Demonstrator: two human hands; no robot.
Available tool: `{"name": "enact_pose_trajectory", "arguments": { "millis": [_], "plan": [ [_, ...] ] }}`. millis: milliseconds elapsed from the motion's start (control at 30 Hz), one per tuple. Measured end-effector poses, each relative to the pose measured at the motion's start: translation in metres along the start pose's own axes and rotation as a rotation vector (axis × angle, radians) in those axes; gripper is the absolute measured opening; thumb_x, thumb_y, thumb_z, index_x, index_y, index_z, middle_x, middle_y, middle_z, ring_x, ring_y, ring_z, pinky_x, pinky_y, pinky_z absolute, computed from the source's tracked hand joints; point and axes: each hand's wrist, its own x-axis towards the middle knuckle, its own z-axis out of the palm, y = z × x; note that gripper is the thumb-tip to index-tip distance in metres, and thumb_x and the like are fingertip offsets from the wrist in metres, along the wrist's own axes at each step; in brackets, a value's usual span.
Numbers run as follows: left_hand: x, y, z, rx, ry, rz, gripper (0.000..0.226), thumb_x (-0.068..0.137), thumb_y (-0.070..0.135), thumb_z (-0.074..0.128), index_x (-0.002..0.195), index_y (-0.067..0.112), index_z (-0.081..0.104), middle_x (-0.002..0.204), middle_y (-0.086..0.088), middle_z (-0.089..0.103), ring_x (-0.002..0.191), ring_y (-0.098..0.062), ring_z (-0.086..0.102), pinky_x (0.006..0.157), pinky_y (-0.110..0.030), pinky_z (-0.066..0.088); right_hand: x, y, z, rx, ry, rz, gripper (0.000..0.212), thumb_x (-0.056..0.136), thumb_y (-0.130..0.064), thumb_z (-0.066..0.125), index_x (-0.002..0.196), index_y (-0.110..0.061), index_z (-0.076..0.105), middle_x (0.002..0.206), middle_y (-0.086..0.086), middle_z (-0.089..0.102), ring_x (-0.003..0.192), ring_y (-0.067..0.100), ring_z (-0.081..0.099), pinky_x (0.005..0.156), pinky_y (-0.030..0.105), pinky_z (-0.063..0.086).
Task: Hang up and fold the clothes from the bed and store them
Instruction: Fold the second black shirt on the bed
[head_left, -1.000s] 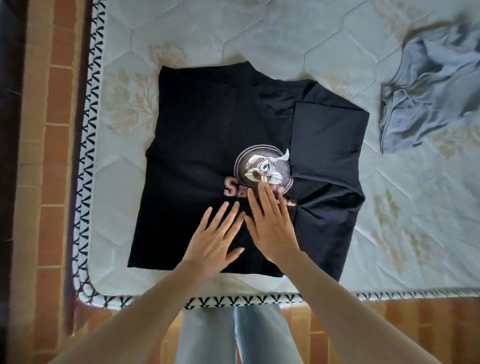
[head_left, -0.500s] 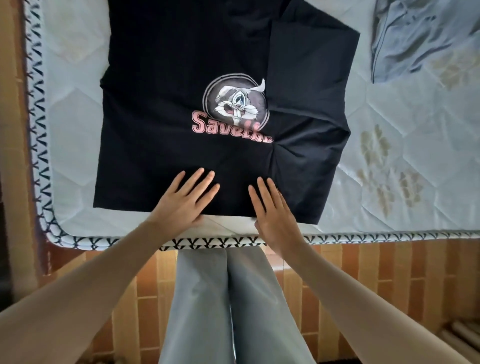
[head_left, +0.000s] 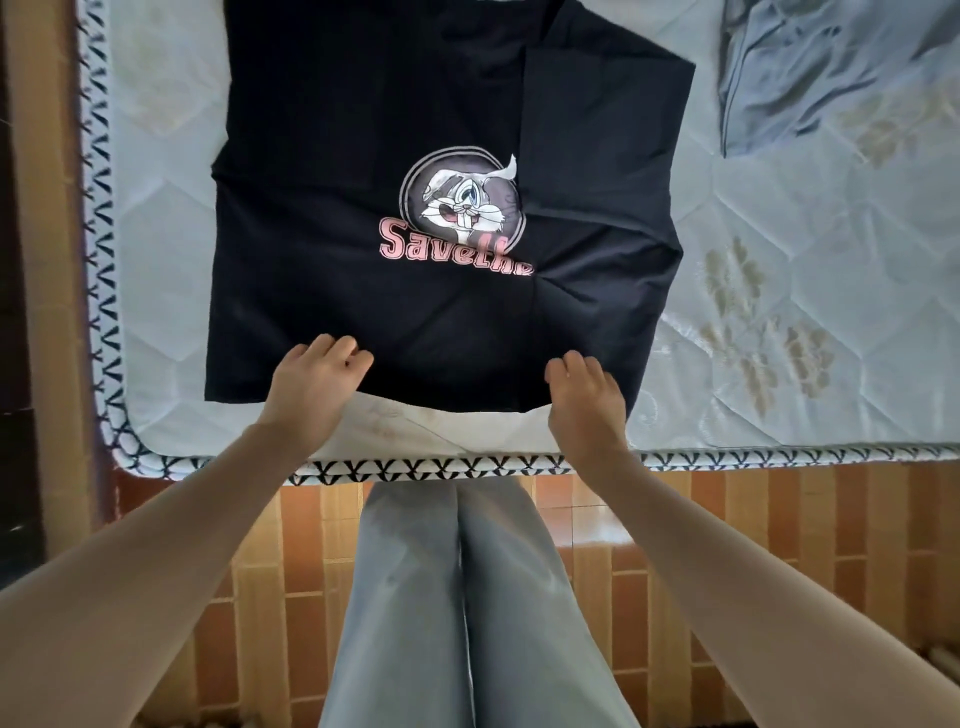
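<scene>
The top of the black T-shirt (head_left: 363, 208) runs out of the frame, so its collar is cut off, and the pink lettering under the rabbit print (head_left: 465, 202) disappears beneath the folded-over right side. Both hands hide their fingertips in the cloth. The shirt lies flat on the mattress (head_left: 779, 260), near its front edge, print up. The left hand (head_left: 311, 387) and the right hand (head_left: 584, 400) each have fingers curled round the bottom hem, gripping it. A grey garment (head_left: 831, 67), partly cut off, lies crumpled at the upper right, apart from the shirt.
</scene>
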Motion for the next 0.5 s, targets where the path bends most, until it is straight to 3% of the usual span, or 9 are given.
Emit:
{"name": "enact_pose_trajectory", "arguments": {
  "millis": [100,167,333,500],
  "plan": [
    [0.004,-0.017,-0.019,-0.054,-0.007,-0.020,0.049,0.034,-0.027,0.065,0.074,0.001,0.069,0.059,-0.010,0.056,0.049,-0.030,0.054,0.046,-0.032,0.044,0.011,0.015,-0.021,0.053,-0.135,0.101,0.026,0.079,0.006,0.057,0.101,-0.008,0.063,0.093,0.009,0.064,0.089,0.031,0.060,0.079,0.037,0.044],
    [0.012,-0.026,-0.034,-0.097,0.010,-0.023,0.046,0.034,-0.028,0.064,0.071,0.000,0.069,0.053,-0.009,0.053,0.044,-0.029,0.051,0.044,-0.028,0.040,0.020,0.027,-0.033,0.061,-0.164,0.188,0.024,0.086,0.001,0.050,0.103,-0.011,0.062,0.098,0.007,0.066,0.094,0.029,0.061,0.085,0.034,0.041],
    [0.045,-0.039,-0.066,-0.122,0.051,-0.040,0.041,0.036,-0.027,0.063,0.064,0.002,0.063,0.046,-0.008,0.048,0.039,-0.027,0.045,0.045,-0.022,0.028,0.047,0.034,-0.066,-0.007,-0.106,0.150,0.017,0.087,0.002,0.048,0.089,-0.014,0.055,0.086,0.006,0.066,0.077,0.027,0.054,0.075,0.032,0.035],
    [0.085,-0.065,-0.090,-0.127,0.123,-0.037,0.044,0.026,-0.028,0.063,0.054,0.004,0.051,0.042,-0.005,0.035,0.043,-0.019,0.027,0.053,-0.013,0.009,0.086,0.045,-0.094,-0.094,-0.074,0.136,0.023,0.083,0.005,0.053,0.081,-0.016,0.045,0.069,0.001,0.046,0.075,0.022,0.040,0.073,0.029,0.029]
  ]
}}
